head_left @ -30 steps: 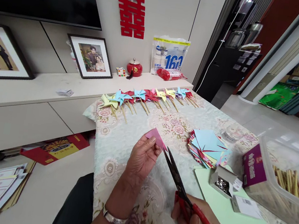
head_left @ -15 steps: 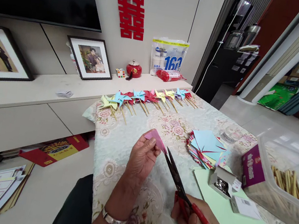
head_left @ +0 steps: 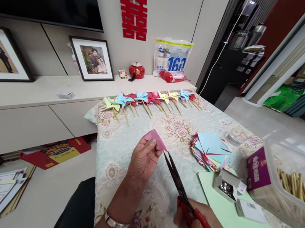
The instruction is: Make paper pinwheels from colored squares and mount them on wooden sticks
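Observation:
Pinched between the thumb and fingers of my left hand (head_left: 145,159) is a folded piece of pink paper (head_left: 157,139), raised above the tablecloth. My right hand (head_left: 195,225) grips the red handles of black-bladed scissors (head_left: 177,179). Their blade tips lie at the paper's lower right corner, only slightly apart. Right of the scissors sits a stack of cut coloured paper squares (head_left: 213,148), light blue on top. Paper pinwheels (head_left: 143,98) on sticks lie in a row along the far table edge.
At the right stand a clear plastic box (head_left: 285,204) of wooden sticks and an opened small carton (head_left: 227,183) of metal pieces, on pale green paper (head_left: 215,193). A clear round dish (head_left: 236,137) is behind. The flowered tablecloth (head_left: 123,151) covers the table.
My left hand and the pink paper have shifted slightly left. The scissors' tips have followed to the left, and the blades have drawn closer together at the paper's corner.

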Demonstrator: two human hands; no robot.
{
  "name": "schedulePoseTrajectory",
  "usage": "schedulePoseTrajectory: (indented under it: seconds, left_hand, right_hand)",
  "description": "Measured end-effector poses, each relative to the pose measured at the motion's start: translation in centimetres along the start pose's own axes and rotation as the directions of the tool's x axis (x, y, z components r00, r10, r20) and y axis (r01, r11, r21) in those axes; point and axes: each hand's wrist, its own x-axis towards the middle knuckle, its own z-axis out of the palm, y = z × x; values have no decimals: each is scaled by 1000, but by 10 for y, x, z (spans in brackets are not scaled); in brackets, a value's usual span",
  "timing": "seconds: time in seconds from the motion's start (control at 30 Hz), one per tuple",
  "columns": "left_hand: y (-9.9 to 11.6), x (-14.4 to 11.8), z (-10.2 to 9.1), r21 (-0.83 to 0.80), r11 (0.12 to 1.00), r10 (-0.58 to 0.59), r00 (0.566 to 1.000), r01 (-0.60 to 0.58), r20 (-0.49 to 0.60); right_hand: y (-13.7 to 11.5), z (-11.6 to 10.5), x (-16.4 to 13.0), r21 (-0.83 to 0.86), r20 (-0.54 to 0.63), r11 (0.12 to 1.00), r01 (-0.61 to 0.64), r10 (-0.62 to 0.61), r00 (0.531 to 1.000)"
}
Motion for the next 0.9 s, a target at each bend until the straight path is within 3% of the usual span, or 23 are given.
schedulePoseTrajectory:
  seconds: [0.67,0.9]
  left_hand:
    - [1,-1,3,-140,990,-2,999,-5,-54]
    - [0,-1,1,-146,989,-5,1000,2,-27]
  right_hand:
    - [16,-3,5,37,-3,998,60,-59,998]
    - [17,-2,4,36,-5,998,44,-43,999]
